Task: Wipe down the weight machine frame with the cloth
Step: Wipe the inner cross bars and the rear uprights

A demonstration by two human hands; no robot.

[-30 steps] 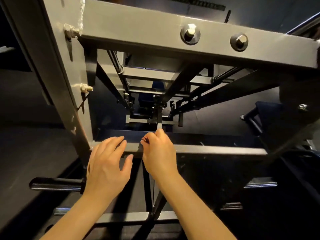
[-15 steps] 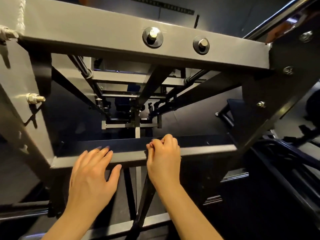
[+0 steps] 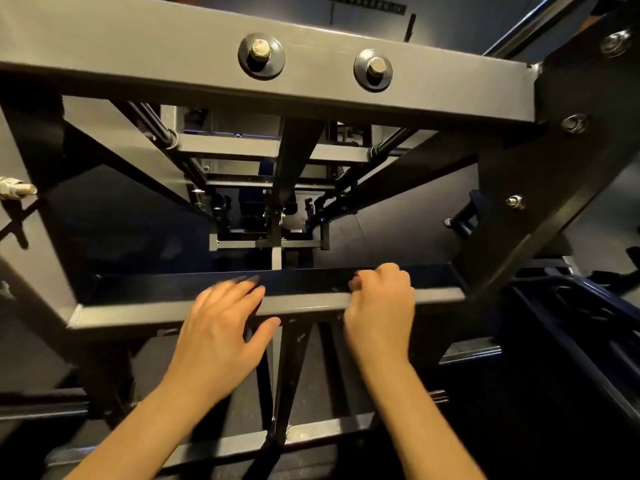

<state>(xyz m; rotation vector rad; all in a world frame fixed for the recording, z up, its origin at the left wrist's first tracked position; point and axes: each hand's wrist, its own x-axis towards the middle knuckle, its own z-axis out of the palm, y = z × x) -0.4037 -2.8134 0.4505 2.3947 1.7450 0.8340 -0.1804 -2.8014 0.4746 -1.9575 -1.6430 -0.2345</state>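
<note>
Grey metal is all around: the weight machine frame has a big top beam far up, with two fat bolts in it. Nearer and lower, a cross bar runs from left to right. A person leans over it with both arms out.

The left hand lies flat on the cross bar, a bit left of the middle. Its fingers are straight and a little spread, and they hold nothing. It looks blurry. The right hand sits on the same bar, further right, apart from the left one. Its fingers are curled up tight in a ball on top of the bar.

Where is the cloth? I cannot see it anywhere. It may be bunched up inside the right fist, but I cannot tell.

How far along is the job? That is hard to say. I see no wet marks and no clean streaks on the metal. My guess is that the cross bar is the part being done now. The top beam, the slanted bars on the left and right, the small parts far inside and the low bars near the floor all look left to do.
</note>
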